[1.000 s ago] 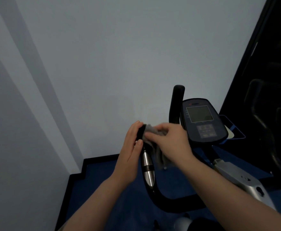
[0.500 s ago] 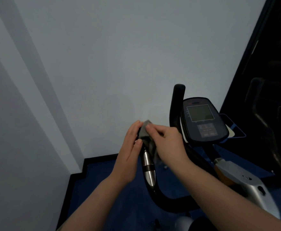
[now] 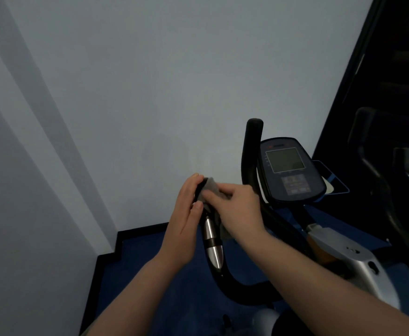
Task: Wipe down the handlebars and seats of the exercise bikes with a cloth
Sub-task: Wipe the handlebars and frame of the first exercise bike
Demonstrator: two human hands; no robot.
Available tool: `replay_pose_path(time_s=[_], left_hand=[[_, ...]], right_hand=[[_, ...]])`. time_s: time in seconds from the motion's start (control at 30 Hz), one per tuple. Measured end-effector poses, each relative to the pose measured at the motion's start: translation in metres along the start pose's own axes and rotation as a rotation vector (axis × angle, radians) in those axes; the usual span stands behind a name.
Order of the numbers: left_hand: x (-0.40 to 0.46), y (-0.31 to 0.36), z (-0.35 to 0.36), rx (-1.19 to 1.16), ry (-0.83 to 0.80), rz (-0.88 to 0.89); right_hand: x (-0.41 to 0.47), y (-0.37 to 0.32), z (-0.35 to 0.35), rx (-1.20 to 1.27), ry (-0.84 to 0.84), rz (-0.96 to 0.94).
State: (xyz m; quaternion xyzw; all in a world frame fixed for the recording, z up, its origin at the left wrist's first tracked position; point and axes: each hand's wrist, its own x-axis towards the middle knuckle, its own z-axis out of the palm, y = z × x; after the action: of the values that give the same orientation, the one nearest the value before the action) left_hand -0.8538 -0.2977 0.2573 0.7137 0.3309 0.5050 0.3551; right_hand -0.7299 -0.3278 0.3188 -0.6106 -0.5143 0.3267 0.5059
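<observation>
1. At the near left handlebar (image 3: 213, 253) of the exercise bike, I see both hands meeting at its upper end, in front of a pale wall (image 3: 150, 93).
2. My left hand (image 3: 186, 221) lies along the left side of the bar with the fingers nearly straight, the thumb tip against the bar and the fingertips up at the black end. Its grip looks flat rather than curled round the bar.
3. My right hand (image 3: 237, 209) comes in from the right, fingers curled over a grey cloth (image 3: 210, 187) and pressing it onto the top of the bar; this grip pinches the cloth.
4. Part of the cloth hangs below the right hand, beside the bar's silver sensor section (image 3: 212, 238).
5. Just right of the hands, the other handlebar (image 3: 252, 154) stands upright, and beside it sits the console (image 3: 288, 170) with its dark screen.
6. Below lies blue floor (image 3: 179, 299) with a black skirting edge; a second dark machine (image 3: 380, 178) stands at far right.
</observation>
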Motion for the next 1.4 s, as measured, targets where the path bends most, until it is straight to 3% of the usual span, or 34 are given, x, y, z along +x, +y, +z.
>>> replay_pose_path(time_s=[0.23, 0.37, 0.57, 0.87, 1.03, 1.23, 1.33, 1.4], left_hand=[[0.001, -0.003, 0.008, 0.040, 0.065, 0.020], [-0.003, -0.003, 0.009, 0.073, 0.059, 0.005], [-0.029, 0.005, 0.019, -0.037, 0.106, -0.178], [-0.051, 0.020, 0.036, 0.114, 0.071, -0.171], [-0.054, 0.015, 0.040, 0.117, 0.067, -0.150], [-0.055, 0.011, 0.039, 0.155, 0.063, -0.146], [-0.055, 0.012, 0.038, 0.160, 0.057, -0.140], [-0.055, 0.011, 0.040, 0.148, 0.076, -0.143]], right_hand=[[-0.026, 0.024, -0.028, -0.157, -0.219, 0.103], [-0.019, 0.018, -0.019, -0.071, -0.163, 0.062], [-0.055, 0.039, -0.034, -0.148, -0.281, 0.091], [-0.053, 0.034, -0.104, -0.951, -0.761, -0.337], [-0.051, 0.034, -0.117, -1.008, -0.749, -0.454], [-0.055, 0.035, -0.081, -0.719, -0.734, -0.328], [-0.049, 0.030, -0.105, -0.900, -0.847, -0.379], [-0.047, 0.029, -0.120, -1.022, -0.835, -0.446]])
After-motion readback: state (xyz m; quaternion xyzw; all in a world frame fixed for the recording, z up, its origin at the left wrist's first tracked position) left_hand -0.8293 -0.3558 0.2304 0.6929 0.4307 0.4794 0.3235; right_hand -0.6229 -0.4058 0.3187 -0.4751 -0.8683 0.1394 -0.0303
